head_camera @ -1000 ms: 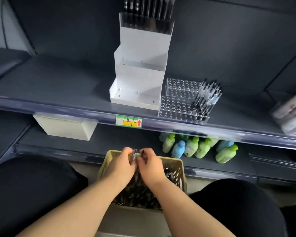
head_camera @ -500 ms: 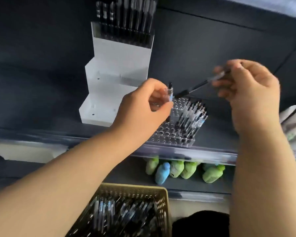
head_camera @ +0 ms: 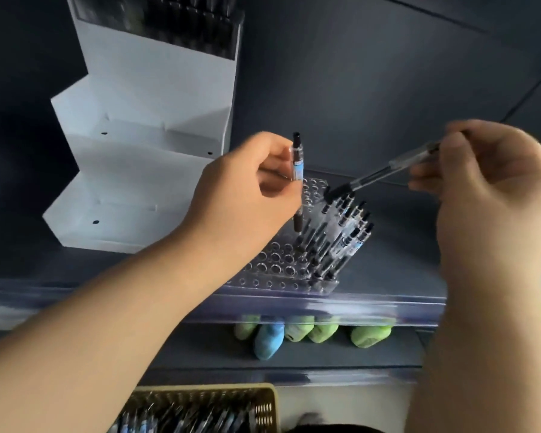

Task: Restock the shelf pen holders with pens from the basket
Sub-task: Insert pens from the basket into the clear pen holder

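Note:
My left hand (head_camera: 247, 189) pinches a clear pen with a blue label (head_camera: 297, 182), held upright with its tip just above the clear perforated pen holder (head_camera: 275, 260) on the shelf. My right hand (head_camera: 484, 189) pinches a second clear pen (head_camera: 384, 173), slanted down to the left, its dark end touching the tops of the several pens (head_camera: 341, 235) standing in the holder's right side. The yellow basket (head_camera: 263, 404) with several pens sits at the bottom of the view.
A white tiered display stand (head_camera: 138, 157) stands left of the holder, dark pens in its top tier (head_camera: 181, 17). The clear shelf edge strip (head_camera: 325, 304) runs below. Green and blue bottles (head_camera: 294, 332) lie on the lower shelf.
Both hands rose from the basket to the shelf, each with a pen. In the last half second the left pen has dropped toward the holder's holes and the right pen's end has reached the standing pens.

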Demonstrator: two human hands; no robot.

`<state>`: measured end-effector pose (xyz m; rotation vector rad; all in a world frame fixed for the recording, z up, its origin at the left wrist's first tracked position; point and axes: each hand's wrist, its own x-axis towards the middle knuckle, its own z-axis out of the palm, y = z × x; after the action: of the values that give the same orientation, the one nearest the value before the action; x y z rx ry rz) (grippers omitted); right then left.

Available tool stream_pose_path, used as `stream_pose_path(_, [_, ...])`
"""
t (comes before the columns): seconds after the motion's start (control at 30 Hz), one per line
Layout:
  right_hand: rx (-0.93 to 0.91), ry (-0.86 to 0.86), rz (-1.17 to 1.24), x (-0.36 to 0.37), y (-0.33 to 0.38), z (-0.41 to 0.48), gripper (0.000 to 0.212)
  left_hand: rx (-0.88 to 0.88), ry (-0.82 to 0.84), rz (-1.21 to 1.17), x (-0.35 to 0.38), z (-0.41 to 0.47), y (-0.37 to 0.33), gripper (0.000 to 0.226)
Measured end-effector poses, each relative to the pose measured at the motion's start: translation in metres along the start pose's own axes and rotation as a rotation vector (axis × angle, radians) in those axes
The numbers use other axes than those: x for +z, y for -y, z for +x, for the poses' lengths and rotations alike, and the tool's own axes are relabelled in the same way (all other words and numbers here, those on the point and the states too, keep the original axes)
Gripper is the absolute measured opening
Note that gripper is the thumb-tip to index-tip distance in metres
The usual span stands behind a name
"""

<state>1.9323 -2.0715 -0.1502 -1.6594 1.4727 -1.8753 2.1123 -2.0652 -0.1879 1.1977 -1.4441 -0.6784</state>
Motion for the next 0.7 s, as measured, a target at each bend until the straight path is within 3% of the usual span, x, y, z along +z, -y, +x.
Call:
stream_pose_path(0.2, [-0.006,-0.025,0.032,-0.008,0.004,0.001,0.012,-0.034,-0.036,-0.067,0.008,0.0,-0.005,0.024])
stream_pose_path(0.4, [-0.066,0.215,-0.214,0.005,0.006,-0.01,0.016,-0.012,0.036,0.032,0.018,-0.011,-0.002,0.026])
stream_pose_path(0.7, [-0.093,0.429,-0.439,0.014,-0.007,-0.011,0.014,-0.074,-0.046,0.134,0.008,-0.015,0.006,0.03])
